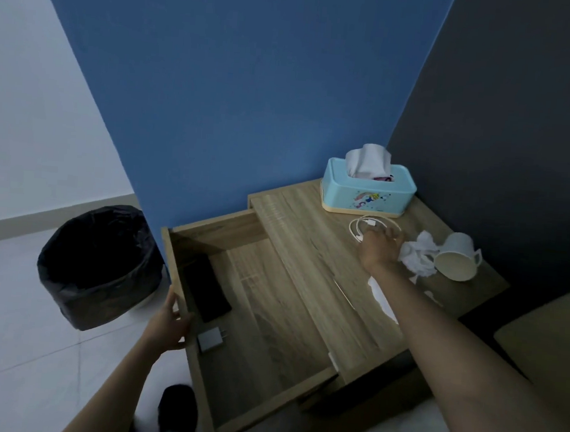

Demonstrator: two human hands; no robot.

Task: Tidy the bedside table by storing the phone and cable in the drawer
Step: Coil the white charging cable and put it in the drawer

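From the head view, your left hand (171, 322) clasps the open drawer (269, 317) front, steadying it; the phone (204, 288) already lies inside. Your right hand (378, 248) reaches the coiled cable (366, 227) on the table (310, 224); whether its grip has closed, I cannot tell.

the drawer (181, 296) of the wooden bedside table (309, 238) stands pulled out, with the left hand (169, 326) gripping its front panel and a dark phone (204, 289) and a small grey charger plug (210, 339) lying inside near that panel. the right hand (378, 247) rests on the tabletop over a coiled white cable (368, 227), fingers on the loop, just in front of a blue tissue box (367, 191). crumpled white tissue (418, 257) and a tipped white cup (454, 259) lie to the right, and a bin with a black bag (99, 266) stands on the floor.
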